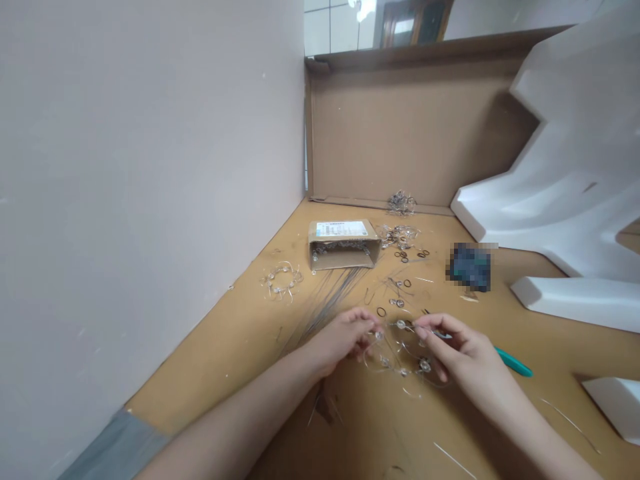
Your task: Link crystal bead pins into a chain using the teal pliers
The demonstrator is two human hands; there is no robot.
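Note:
A loose ring of thin wire with clear beads (403,372) hangs between my two hands, above the table. My left hand (350,339) pinches its left side, fingers closed near one bead. On the other side my right hand (463,347) has thumb and forefinger closed on the wire, just right of the top bead. A hand tool with a green handle (515,362) shows behind my right hand; whether the hand also touches it I cannot tell. Small dark rings (381,311) and loose beads (400,303) lie just beyond my fingers.
A small open cardboard box (345,230) holds more beaded pieces. A similar wire ring (283,281) lies left of it, beaded wire piles (400,235) to its right. Straight wires (330,300) lie in front. White foam (580,303) lines the right, a pale wall (150,167) the left.

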